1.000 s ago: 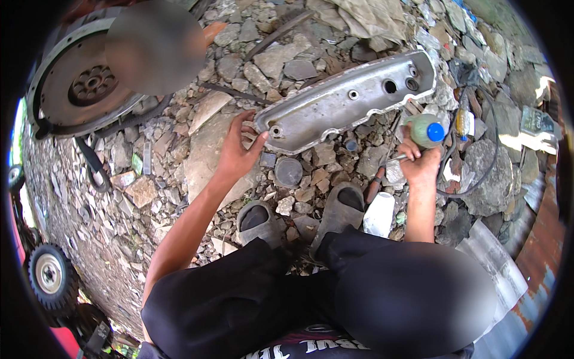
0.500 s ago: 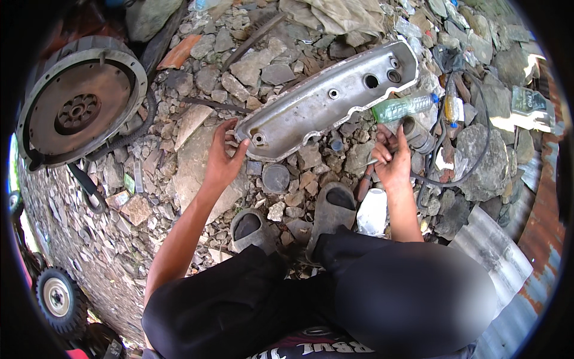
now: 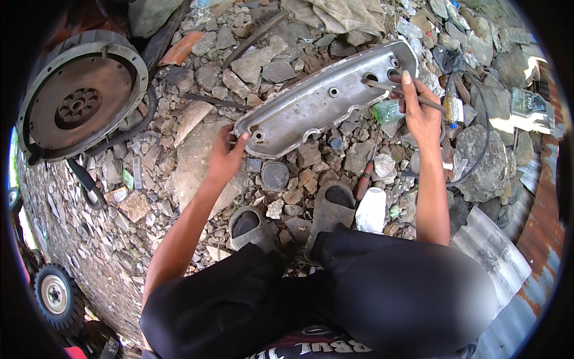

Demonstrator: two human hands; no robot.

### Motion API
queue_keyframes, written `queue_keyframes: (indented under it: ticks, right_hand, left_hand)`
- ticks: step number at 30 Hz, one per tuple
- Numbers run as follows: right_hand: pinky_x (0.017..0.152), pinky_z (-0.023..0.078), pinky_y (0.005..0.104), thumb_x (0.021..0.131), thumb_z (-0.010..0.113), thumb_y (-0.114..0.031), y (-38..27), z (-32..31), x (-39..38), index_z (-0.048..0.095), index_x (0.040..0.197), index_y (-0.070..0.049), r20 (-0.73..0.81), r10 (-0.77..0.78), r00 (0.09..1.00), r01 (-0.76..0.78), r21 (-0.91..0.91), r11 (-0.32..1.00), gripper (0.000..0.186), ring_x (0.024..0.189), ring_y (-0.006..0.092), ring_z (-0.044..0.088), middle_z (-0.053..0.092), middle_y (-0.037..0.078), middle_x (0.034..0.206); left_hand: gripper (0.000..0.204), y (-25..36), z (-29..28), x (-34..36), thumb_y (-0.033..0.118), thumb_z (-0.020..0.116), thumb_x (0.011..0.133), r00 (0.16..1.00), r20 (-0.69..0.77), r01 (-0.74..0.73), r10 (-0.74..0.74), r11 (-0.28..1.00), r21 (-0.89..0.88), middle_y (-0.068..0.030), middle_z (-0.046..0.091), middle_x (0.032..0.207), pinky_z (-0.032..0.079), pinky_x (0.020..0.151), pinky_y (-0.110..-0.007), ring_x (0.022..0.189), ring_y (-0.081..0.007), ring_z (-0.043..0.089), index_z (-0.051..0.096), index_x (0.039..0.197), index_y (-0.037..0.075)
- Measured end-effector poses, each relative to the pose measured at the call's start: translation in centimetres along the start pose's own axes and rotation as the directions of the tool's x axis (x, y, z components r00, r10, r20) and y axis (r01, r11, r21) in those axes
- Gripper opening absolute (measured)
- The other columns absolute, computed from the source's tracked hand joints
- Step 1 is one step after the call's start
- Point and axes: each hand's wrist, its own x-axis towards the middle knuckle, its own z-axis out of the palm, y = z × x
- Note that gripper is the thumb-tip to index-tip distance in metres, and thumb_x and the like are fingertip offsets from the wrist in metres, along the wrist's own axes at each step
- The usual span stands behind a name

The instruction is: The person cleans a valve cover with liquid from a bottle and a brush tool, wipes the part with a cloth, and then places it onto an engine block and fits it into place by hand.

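A long metal cover (image 3: 308, 110) with several ringed holes lies on the rubble. My left hand (image 3: 228, 154) grips its lower-left end, thumb on the rim. My right hand (image 3: 421, 113) holds a slim stick-like tool (image 3: 433, 105), possibly a brush, whose tip rests at a hole near the cover's right end. Under that hand lies a green plastic bottle (image 3: 387, 112). A screwdriver (image 3: 364, 181) with a reddish handle lies below the cover, beside a white plastic piece (image 3: 371, 210).
A large round engine housing (image 3: 48, 116) with a rusty plate sits at upper left. At right are a cable (image 3: 487, 137), bottles (image 3: 528, 102), rocks and corrugated sheets (image 3: 535, 227). Cloth (image 3: 332, 18) lies at the top. Wheels (image 3: 54, 293) stand at lower left. My sandalled feet (image 3: 332, 203) are below the cover.
My right hand has moved upward from beside the bottle, bringing the slim tool over the cover's right end. My left hand stays on the cover's left end.
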Motion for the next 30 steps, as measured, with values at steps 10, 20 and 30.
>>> queue_keyframes:
  ticks: [10,20,30]
  right_hand:
    - [0.057,0.045,0.0324,0.087,0.070,-0.018,1.9,5.1,1.2,0.072,0.090,0.000,0.314,-0.348,0.883,0.403,-0.130,0.906,0.018,0.065,0.0207,0.062,0.068,0.011,0.075]
    - [0.078,0.037,0.0416,0.076,0.072,-0.016,3.1,8.1,-1.5,0.070,0.088,-0.006,0.499,-0.486,0.718,0.695,-0.474,0.541,0.016,0.087,0.0262,0.057,0.063,0.008,0.082]
    - [0.082,0.038,0.0410,0.077,0.070,-0.014,3.7,8.8,-2.2,0.069,0.092,-0.004,0.481,-0.482,0.732,0.681,-0.511,0.524,0.017,0.092,0.0276,0.056,0.064,0.010,0.087]
  left_hand:
    - [0.077,2.2,-0.6,-0.2,0.044,0.066,0.091,0.975,0.128,0.189,-0.183,0.981,-0.033,-0.0101,0.061,0.111,0.054,0.078,-0.037,0.091,-0.0173,0.060,0.030,0.147,0.005]
    - [0.080,1.6,-1.3,0.3,0.049,0.068,0.089,0.973,0.142,0.184,-0.183,0.983,0.007,-0.0146,0.061,0.114,0.054,0.075,-0.035,0.090,-0.0204,0.062,0.033,0.147,0.006]
    - [0.083,1.3,-1.7,0.6,0.049,0.067,0.089,0.971,0.176,0.155,-0.163,0.986,0.056,-0.0140,0.061,0.115,0.052,0.078,-0.036,0.093,-0.0196,0.062,0.030,0.147,0.004]
